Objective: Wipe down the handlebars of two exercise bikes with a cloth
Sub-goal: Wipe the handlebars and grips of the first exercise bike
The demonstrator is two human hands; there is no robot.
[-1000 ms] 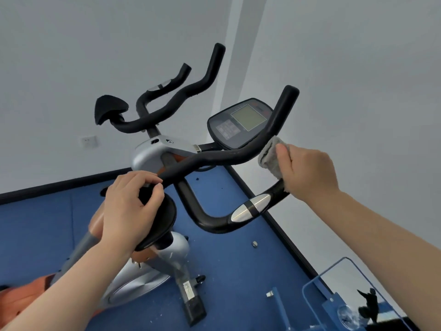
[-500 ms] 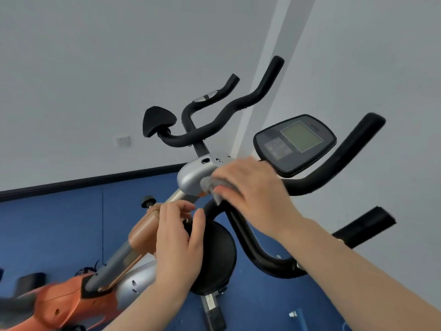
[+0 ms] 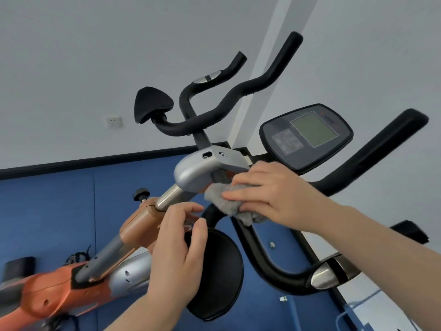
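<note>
Blue padded floor (image 3: 59, 211), black skirting, pale grey walls, wall socket (image 3: 112, 122) at left. Near bike's handlebar (image 3: 267, 261) partly hidden under cloth and hands; its right end cut by arm. Far bike's handlebar (image 3: 229, 99) stands behind, untouched. Display console (image 3: 306, 136) text illegible. Right hand (image 3: 274, 194) palm down, grip clamped around grey cloth (image 3: 226, 199), pressing it on handlebar centre beside silver stem housing (image 3: 202, 168). Left hand (image 3: 176, 254) curled loosely over black round elbow pad (image 3: 219, 275), fingers half bent, holding nothing firmly.
</note>
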